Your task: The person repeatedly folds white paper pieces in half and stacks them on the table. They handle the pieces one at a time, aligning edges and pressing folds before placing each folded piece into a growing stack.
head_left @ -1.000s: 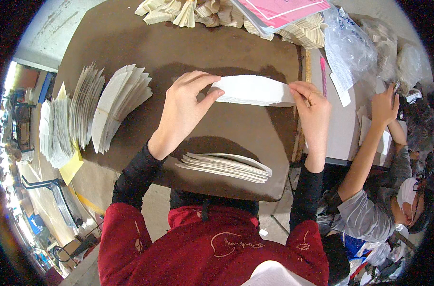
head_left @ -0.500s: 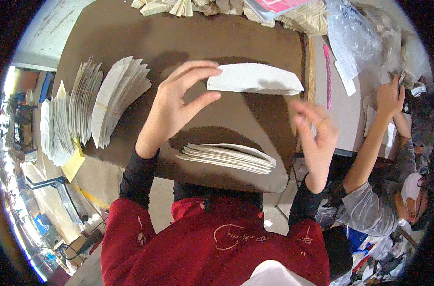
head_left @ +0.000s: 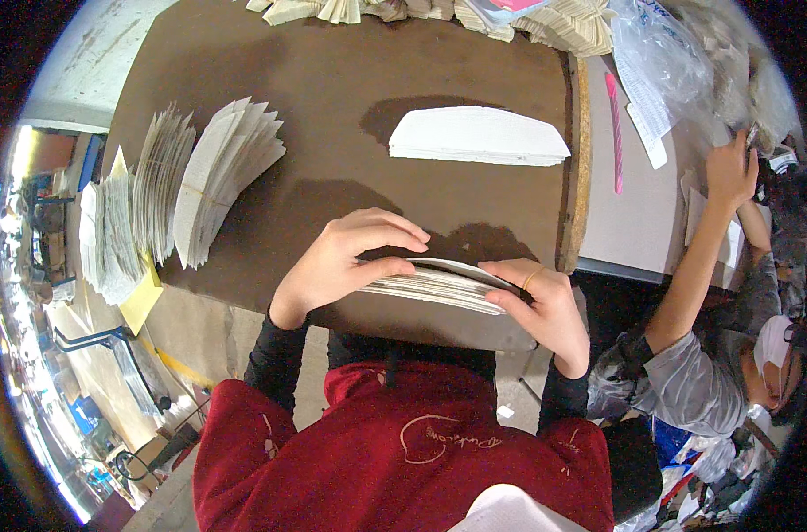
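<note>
A stack of curved white paper-like pieces [head_left: 430,290] lies near the table's front edge, its top piece bowed up from those beneath. My left hand [head_left: 350,257] is at its left end, the thumb touching the stack and the fingers arched apart beyond the far edge. At the other end my right hand [head_left: 541,306], with a ring on one finger, pinches the pieces between thumb and fingers. Farther back on the table sits a second white stack [head_left: 479,137], shaped with a straight near edge and a rounded far edge, and neither hand touches it.
Banded bundles of white pieces [head_left: 226,177] stand at the left, above a yellow sheet [head_left: 141,297]. Cream folded bundles [head_left: 563,27] line the far edge. On the grey side table are a pink twisted stick [head_left: 614,133] and clear plastic bags [head_left: 669,62]. A co-worker's arm [head_left: 700,257] reaches in there.
Both hands have come back from the far stack to the near one. The far stack now lies released on the table. My right hand has closed on the near pieces.
</note>
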A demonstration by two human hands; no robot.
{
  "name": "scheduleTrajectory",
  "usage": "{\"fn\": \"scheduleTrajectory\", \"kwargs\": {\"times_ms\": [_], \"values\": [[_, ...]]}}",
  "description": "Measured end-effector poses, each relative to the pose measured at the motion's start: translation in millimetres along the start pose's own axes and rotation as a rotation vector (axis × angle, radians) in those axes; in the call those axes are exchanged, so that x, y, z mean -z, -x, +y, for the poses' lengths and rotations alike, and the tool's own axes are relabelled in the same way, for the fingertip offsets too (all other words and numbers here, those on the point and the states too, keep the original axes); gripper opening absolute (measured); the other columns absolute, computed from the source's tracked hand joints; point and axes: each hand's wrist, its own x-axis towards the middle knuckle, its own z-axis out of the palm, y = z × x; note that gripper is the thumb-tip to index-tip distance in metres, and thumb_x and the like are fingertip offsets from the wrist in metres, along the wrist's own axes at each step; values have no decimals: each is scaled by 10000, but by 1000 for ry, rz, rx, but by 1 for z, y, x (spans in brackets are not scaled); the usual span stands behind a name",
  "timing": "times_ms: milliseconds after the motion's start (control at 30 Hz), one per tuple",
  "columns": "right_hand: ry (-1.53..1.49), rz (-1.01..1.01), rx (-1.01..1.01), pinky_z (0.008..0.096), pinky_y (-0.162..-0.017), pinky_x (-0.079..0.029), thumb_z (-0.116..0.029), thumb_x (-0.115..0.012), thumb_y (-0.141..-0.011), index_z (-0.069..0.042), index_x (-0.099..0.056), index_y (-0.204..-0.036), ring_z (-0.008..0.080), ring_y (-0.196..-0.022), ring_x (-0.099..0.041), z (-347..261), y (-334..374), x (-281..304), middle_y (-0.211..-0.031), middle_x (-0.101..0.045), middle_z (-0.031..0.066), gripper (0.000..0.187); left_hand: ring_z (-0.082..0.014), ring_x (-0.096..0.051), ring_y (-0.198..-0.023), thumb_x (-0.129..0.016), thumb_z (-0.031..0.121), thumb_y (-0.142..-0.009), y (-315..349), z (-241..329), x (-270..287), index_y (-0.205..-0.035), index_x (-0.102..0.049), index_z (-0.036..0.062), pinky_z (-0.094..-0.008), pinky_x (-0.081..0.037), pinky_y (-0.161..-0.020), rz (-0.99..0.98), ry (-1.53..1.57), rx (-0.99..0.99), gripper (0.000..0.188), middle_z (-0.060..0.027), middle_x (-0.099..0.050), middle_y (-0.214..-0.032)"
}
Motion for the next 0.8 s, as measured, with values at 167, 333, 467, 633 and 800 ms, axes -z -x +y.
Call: {"fn": "scheduleTrajectory", "kwargs": {"times_ms": [167,333,467,633,800], "values": [[-106,65,-135,320,-755,-540,-87,-696,-872,40,-721,-1007,240,-832,-714,3,1,-9,-931,-732,165,187,-315,-593,-1182,-808,208,-733,8,5,3,-1123,-723,82,-438,-457,-990,-76,-105,-127,418,-118,-645,-1263],[-74,209,-250,314,-684,-538,-100,-678,-897,51,-730,-931,215,-733,-707,7,-3,-17,-824,-730,170,163,-337,-513,-1294,-797,277,-736,25,3,-6,-1175,-725,187,-515,-394,-1065,-11,-240,-219,453,-102,-558,-1401],[-187,332,-431,294,-676,-529,-86,-682,-888,64,-725,-907,201,-715,-696,11,-5,-15,-769,-713,165,157,-257,-548,-1287,-772,231,-770,41,-1,-16,-1219,-704,233,-558,-310,-1139,-39,-256,-180,454,-37,-603,-1364],[177,644,189,345,-752,-544,5,-669,-841,37,-719,-919,272,-793,-707,13,5,-1,-876,-731,153,98,-226,-606,-1206,-766,243,-774,46,0,-24,-1282,-653,241,-554,-350,-1113,40,-201,-100,520,-13,-621,-1342],[272,565,322,361,-767,-539,-42,-715,-820,15,-712,-975,302,-833,-700,17,5,8,-912,-729,145,165,-334,-555,-1244,-756,438,-744,32,3,0,-1304,-627,90,-483,-419,-1047,108,-228,-185,672,-112,-593,-1357]]}}
